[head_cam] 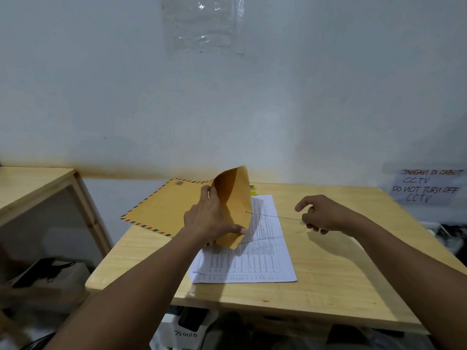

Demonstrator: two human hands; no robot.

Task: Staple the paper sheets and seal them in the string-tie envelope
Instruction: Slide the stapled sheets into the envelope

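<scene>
Lying across the far left part of the wooden table (328, 274), the string-tie envelope (164, 205) is running its long axis from the near left toward the far right, with its near left corner jutting out past the table's left edge. Its flap (233, 205) is standing up, curled toward the person, its tip pointing at the wall (101, 97). The left hand (212, 218) is gripping the flap, fingers wrapped over its left edge and thumb pressing near its lower tip. The right hand (321, 214) is hovering above the table to the right, thumb and fingers pinched narrowly on the end of the thin string (274, 216), which is stretching taut and nearly level from the flap's button to that hand.

The paper sheets (255, 258) are resting flat on the table, long axis running away from the person, the far end sitting under the raised flap and the near edge stopping short of the table's front edge. Something small and yellow (253, 191) is peeking out behind the flap; what it is cannot be told. Bare wood is lying open to the right of the sheets and along the front. A lower wooden shelf unit (38, 188) is standing to the left, apart from the table, and a handwritten note (427, 188) is hanging on the wall at the far right.
</scene>
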